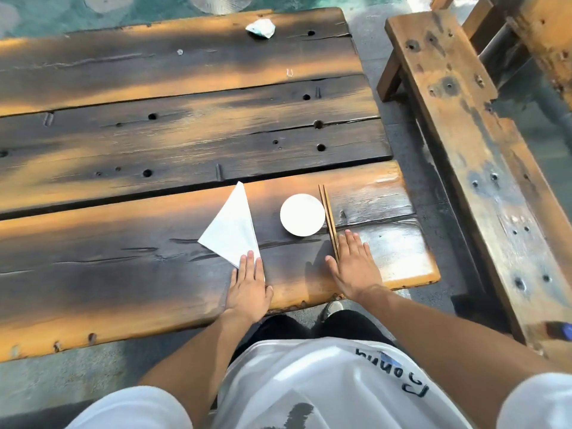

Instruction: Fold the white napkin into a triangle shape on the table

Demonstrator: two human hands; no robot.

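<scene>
White napkin (232, 226) lies flat on the table (123, 274), already a triangle: long point aimed away from the person, one corner out to the left, near corner tucked under the left hand (247, 289). It sits on the nearest plank, just left of a small white bowl (302, 215), not touching it. Left hand is flat, fingers straight and together, fingertips pressing the napkin's near corner, palm on bare wood; nothing gripped. Right hand (356, 270) is flat too, fingers straight and slightly spread, palm down on the table right of the bowl, gripping nothing. A pair of wooden chopsticks (328, 221) lies along the bowl's right edge, running toward the person; their near ends meet the right hand's index side, looks like touching. Far edge of the table holds a crumpled white and teal wad (261, 28), well apart from everything else. Wooden bench (464, 134) runs along the right side. Person's white shirt and dark shorts fill the bottom of the head view.
</scene>
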